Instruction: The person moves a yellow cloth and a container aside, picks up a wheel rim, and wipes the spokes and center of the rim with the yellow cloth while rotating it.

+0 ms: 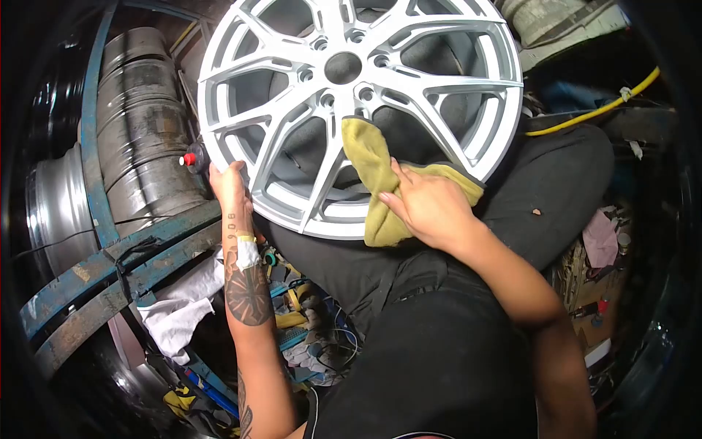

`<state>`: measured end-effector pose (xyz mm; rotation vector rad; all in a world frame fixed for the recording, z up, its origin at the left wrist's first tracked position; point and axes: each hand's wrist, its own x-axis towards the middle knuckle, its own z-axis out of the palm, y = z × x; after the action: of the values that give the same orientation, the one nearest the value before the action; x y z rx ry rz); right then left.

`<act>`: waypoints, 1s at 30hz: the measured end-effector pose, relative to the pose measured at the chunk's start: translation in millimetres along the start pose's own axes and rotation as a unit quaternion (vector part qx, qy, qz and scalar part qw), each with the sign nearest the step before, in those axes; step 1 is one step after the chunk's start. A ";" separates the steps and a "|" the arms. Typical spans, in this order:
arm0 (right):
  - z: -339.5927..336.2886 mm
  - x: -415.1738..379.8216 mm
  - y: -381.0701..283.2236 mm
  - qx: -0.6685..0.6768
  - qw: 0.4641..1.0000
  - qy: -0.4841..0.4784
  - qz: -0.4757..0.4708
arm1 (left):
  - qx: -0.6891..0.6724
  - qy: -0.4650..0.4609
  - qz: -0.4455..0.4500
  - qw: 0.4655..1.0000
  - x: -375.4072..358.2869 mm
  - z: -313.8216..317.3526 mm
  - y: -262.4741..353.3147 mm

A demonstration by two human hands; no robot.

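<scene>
A silver multi-spoke wheel rim fills the top middle, its face turned up, its lower edge over the person's dark-clothed legs. My left hand grips the rim's outer edge at the lower left, its fingers partly hidden behind it. At the lower right of the rim, my right hand holds an olive-yellow cloth between thumb and fingers. One end of the cloth reaches up onto a spoke below the centre hole, and another part lies along the rim's lower right edge.
Stacked metal rims stand at the left behind a blue metal frame. Near my left hand is a bottle with a red cap. A white cloth hangs at the lower left. A yellow hose crosses the upper right.
</scene>
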<state>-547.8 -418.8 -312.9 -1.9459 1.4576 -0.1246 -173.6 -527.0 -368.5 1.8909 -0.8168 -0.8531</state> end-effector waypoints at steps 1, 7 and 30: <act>15.0 -4.1 4.8 -0.019 0.997 0.065 -0.035 | -0.005 0.004 -0.002 1.000 -3.8 2.4 2.6; -13.9 76.6 -7.0 0.055 0.997 0.017 0.059 | 0.001 0.017 0.008 1.000 1.3 -1.6 -6.0; -34.5 172.6 -0.8 0.247 0.946 -0.102 0.186 | -0.001 0.041 0.003 0.999 -3.9 1.7 4.0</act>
<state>-500.2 -585.9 -341.0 -1.2258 1.4585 -0.1018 -177.9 -526.1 -364.6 1.9083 -0.7703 -0.7666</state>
